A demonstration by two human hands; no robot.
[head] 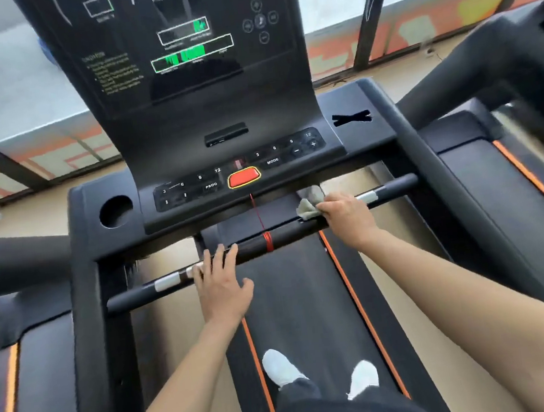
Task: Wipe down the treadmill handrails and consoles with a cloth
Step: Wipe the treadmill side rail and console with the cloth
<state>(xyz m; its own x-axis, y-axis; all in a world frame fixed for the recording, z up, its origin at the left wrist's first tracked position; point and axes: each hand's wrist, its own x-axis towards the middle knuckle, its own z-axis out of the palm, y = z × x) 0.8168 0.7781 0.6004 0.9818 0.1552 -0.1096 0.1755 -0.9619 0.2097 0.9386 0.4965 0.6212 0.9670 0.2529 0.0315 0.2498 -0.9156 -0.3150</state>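
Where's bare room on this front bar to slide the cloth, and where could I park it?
Bare bar runs right of the right hand past the silver sensor. Between the cloth and left hand the red cord wraps the bar: crowded. Park it on the flat ledge beside the buttons.

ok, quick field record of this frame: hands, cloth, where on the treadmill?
left hand: fingers straight, resting on front handrail, left of red cord
right hand: grips cloth against the handrail, right of the cord
cloth: grey, bunched, on the handrail
console: display lit, red stop button, no hand on it
stance: both shoes on belt
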